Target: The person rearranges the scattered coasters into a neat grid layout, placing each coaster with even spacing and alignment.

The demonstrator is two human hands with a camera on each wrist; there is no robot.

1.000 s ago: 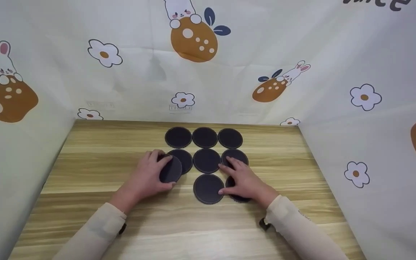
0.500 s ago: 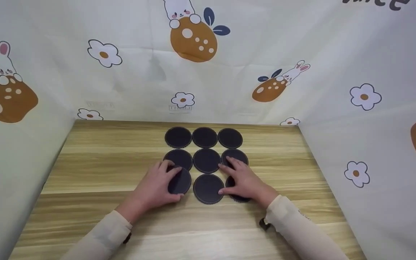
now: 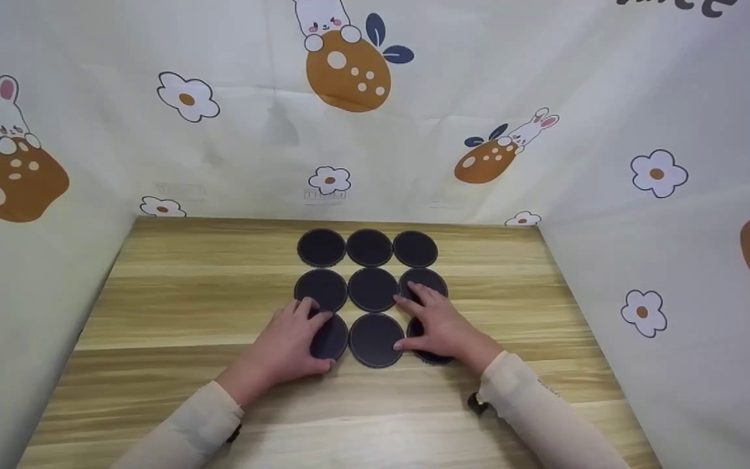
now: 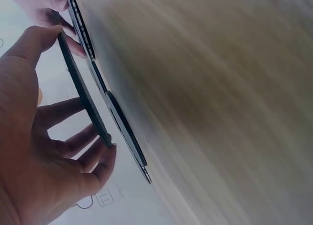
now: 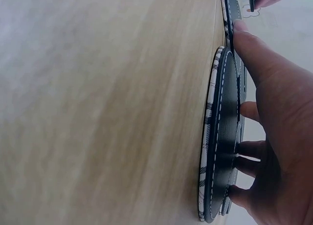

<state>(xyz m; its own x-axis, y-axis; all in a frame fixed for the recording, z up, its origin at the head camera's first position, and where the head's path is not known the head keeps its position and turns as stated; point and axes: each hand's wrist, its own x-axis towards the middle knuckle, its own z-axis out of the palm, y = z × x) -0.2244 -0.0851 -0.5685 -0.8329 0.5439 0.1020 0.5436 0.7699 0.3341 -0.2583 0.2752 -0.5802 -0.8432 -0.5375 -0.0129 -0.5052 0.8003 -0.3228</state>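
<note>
My left hand (image 3: 287, 342) grips a round black coaster (image 3: 331, 339) by its edge, thumb on the near side and fingers on the far side. In the left wrist view, a gap shows between this coaster (image 4: 80, 85) and the ones lying on the table, so it is held slightly raised. My right hand (image 3: 445, 327) rests with spread fingers on the coasters at the right: fingertips on the right coaster of the middle row (image 3: 437, 281), thumb at the front middle coaster (image 3: 375, 342). The palm partly hides the front right coaster (image 3: 432, 357), whose stitched rim shows in the right wrist view.
Behind lie a back row of three black coasters (image 3: 369, 247) and a middle row with its left coaster (image 3: 320, 290) and center coaster (image 3: 373, 289). They lie on a wood-grain table (image 3: 186, 273), enclosed by a pale printed cloth (image 3: 245, 143) behind and at both sides.
My left hand has carried its coaster right and toward me, from overlapping the left coaster of the middle row to beside the front middle one. My right hand has stayed put.
</note>
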